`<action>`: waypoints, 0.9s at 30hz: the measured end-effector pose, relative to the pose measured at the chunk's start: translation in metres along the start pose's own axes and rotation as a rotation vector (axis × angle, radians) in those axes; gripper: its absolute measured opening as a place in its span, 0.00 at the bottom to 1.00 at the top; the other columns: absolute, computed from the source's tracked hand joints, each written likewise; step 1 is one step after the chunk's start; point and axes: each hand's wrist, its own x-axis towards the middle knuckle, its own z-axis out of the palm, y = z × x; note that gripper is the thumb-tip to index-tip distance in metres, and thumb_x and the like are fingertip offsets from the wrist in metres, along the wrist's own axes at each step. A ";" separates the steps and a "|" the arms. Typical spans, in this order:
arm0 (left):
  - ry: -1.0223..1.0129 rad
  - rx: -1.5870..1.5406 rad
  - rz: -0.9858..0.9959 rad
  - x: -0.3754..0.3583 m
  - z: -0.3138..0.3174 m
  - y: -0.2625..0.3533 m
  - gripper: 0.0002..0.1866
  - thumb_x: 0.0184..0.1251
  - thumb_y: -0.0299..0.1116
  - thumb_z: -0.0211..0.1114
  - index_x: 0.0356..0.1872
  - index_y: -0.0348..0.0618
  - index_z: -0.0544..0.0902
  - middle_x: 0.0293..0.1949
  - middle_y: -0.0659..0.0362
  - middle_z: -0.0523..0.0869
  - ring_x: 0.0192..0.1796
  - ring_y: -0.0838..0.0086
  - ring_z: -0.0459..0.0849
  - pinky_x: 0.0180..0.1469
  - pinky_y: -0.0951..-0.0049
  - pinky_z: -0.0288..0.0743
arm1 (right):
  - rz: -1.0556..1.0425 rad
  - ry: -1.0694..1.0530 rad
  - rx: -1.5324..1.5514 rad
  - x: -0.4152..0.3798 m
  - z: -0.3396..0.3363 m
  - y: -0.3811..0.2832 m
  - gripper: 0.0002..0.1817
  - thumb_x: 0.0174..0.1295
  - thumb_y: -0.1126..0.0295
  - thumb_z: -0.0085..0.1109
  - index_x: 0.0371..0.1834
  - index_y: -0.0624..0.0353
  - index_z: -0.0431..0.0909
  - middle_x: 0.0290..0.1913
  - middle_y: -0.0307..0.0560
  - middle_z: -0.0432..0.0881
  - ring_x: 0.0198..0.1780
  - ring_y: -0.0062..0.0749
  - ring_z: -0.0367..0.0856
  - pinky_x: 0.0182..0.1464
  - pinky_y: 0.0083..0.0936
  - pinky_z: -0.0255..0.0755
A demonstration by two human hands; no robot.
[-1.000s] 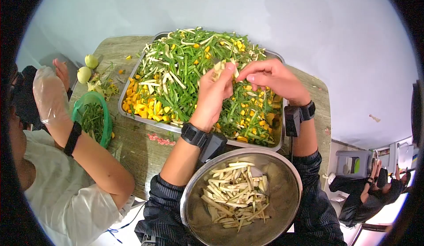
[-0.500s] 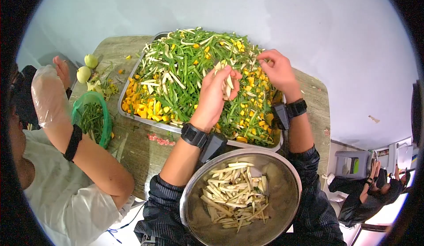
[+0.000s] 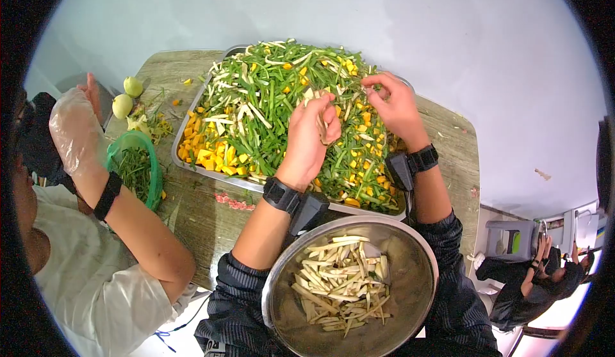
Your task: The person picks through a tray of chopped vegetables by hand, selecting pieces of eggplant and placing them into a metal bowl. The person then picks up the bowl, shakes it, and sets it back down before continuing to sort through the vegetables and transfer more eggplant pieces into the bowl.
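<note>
Over the middle of a metal tray point(image 3: 216, 176) heaped with cut green stems, pale strips and yellow-orange cubes, my left hand point(image 3: 309, 136) is closed around several pale strips point(image 3: 318, 94). My right hand point(image 3: 394, 107) is above the tray's right side, fingers bent and thumb near the fingertips; whatever it pinches is too small to make out. Below my hands, between my forearms, a metal bowl point(image 3: 413, 293) contains more pale strips point(image 3: 339, 280).
At left sits a person in white point(image 3: 96, 261) with a plastic-gloved hand point(image 3: 73, 129) raised. Beside them are a green basket point(image 3: 155, 178) of stems and two round pale-green vegetables point(image 3: 122, 106). The wooden table point(image 3: 192, 229) bears scraps. Another person point(image 3: 538, 286) is far right.
My right hand has moved slightly left, nearer my left hand. My left hand has turned a little, and fewer strips show in it. The neighbour's gloved hand has shifted slightly.
</note>
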 end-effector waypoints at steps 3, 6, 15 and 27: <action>-0.064 -0.026 -0.031 0.000 -0.002 0.003 0.13 0.81 0.39 0.55 0.32 0.49 0.72 0.24 0.69 0.65 0.22 0.83 0.63 0.25 0.78 0.54 | -0.042 0.012 0.020 0.001 0.001 -0.014 0.11 0.65 0.71 0.61 0.47 0.62 0.84 0.44 0.51 0.84 0.24 0.32 0.76 0.32 0.30 0.72; -0.049 0.102 -0.064 -0.004 0.003 0.005 0.17 0.81 0.43 0.54 0.28 0.51 0.68 0.21 0.70 0.63 0.19 0.83 0.60 0.23 0.77 0.52 | -0.102 -0.003 0.118 0.005 0.006 -0.031 0.11 0.65 0.72 0.61 0.48 0.63 0.84 0.46 0.51 0.83 0.28 0.31 0.79 0.34 0.27 0.73; -0.020 0.085 -0.060 -0.001 -0.001 0.001 0.18 0.79 0.44 0.57 0.27 0.51 0.68 0.21 0.69 0.65 0.18 0.83 0.62 0.22 0.78 0.52 | -0.067 -0.126 -0.295 0.034 0.027 -0.033 0.16 0.65 0.63 0.56 0.48 0.61 0.84 0.52 0.57 0.82 0.55 0.56 0.82 0.59 0.48 0.75; -0.021 0.129 -0.056 -0.003 -0.002 0.002 0.17 0.77 0.43 0.59 0.27 0.53 0.66 0.21 0.70 0.62 0.19 0.83 0.59 0.22 0.78 0.50 | -0.070 -0.149 -0.356 0.032 0.037 -0.037 0.15 0.63 0.60 0.59 0.43 0.60 0.86 0.55 0.53 0.81 0.51 0.54 0.84 0.54 0.46 0.78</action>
